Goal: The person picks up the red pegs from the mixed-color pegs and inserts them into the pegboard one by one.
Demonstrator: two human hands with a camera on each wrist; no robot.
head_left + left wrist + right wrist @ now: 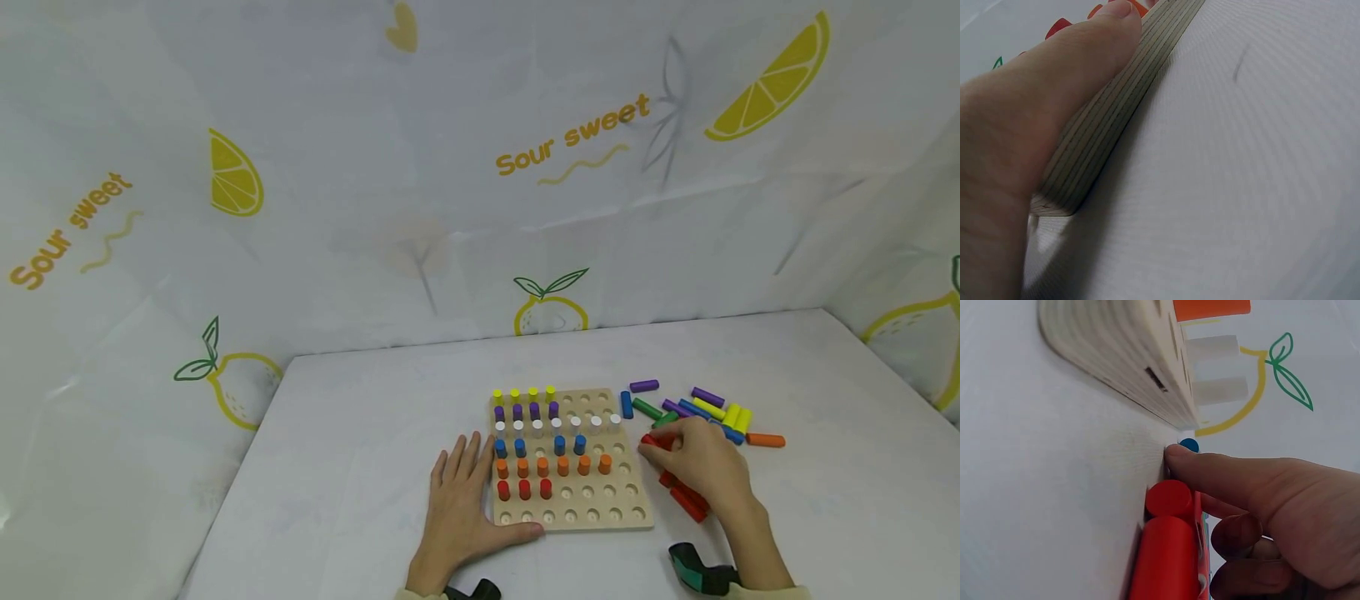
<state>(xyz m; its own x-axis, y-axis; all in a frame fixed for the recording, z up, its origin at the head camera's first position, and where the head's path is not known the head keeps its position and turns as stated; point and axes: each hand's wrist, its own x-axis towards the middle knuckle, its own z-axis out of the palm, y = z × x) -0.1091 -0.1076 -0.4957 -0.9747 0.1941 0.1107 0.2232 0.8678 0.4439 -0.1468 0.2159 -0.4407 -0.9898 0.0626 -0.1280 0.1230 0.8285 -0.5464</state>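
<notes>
The left hand (461, 510) lies with straight, spread fingers along a layered-wood board (581, 504), thumb on its near edge. Upright cylindrical pegs (557, 427) stand in its rows: four yellow, four purple, seven white, four blue, six orange, three red. Right of it, the right hand (703, 464), fingers curled, pinches a red peg (647, 439), its visible end pointing left.

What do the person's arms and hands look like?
The left hand and right hand wear no gloves. Pale beige sleeves peek in at the bottom. By the right wrist is a black gadget with a green patch; a black piece shows by the left wrist.
</notes>
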